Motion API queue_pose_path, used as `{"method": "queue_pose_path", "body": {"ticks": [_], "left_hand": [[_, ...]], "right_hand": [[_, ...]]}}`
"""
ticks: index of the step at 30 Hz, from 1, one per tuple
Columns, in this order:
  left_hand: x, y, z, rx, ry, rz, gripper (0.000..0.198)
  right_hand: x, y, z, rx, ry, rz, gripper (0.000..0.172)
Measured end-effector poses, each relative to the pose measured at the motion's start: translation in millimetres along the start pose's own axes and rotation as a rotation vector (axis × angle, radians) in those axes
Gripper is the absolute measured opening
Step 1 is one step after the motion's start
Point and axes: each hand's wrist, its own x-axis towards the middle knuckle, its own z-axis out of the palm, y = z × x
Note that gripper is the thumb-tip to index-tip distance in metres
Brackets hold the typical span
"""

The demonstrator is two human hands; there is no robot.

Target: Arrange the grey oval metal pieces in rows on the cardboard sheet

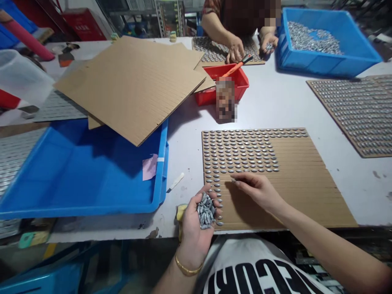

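Note:
My left hand (197, 228) is cupped at the near edge of a ridged cardboard board (294, 200), with a heap of small grey metal pieces (206, 210) in its palm. Similar oval pieces (239, 149) lie in tight rows over the board's far left part, and a single column runs down its left edge. My right hand (257, 190) rests over the bare cardboard, its pinched fingertips reaching the end of a row. Whether those fingers hold a piece is hidden.
A wide blue tray (161, 179) lies to the left under a large cardboard sheet (131, 85). Ahead, a co-worker's hands (235, 50) work at another filled board beside a red box (211, 98). A blue bin of pieces (324, 65) and a filled board (372, 155) stand right.

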Motion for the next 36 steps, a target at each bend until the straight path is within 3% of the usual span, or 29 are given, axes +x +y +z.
{"method": "queue_pose_path", "body": {"ticks": [5, 10, 18, 24, 31, 36], "left_hand": [[0, 4, -4.1, 0.033, -0.005, 0.033, 0.024], [2, 0, -6.3, 0.078, -0.022, 0.033, 0.014], [-1, -10, -2.8, 0.150, -0.029, -0.026, 0.026], [0, -20, -1.6, 0.147, -0.019, -0.055, 0.031], [-3, -25, 4.8, 0.138, 0.001, -0.064, 0.030], [-2, -31, 3.7, 0.156, -0.035, -0.035, 0.031]], "right_hand": [[9, -5, 13, -0.229, 0.041, -0.172, 0.012], [21, -4, 21, -0.380, 0.062, -0.307, 0.012], [25, 5, 29, -0.645, 0.147, -0.445, 0.019], [23, 1, 31, -0.827, 0.128, -0.455, 0.022], [25, 0, 30, -0.860, 0.089, -0.417, 0.024], [14, -11, 21, -0.582, 0.085, -0.400, 0.021]]}}
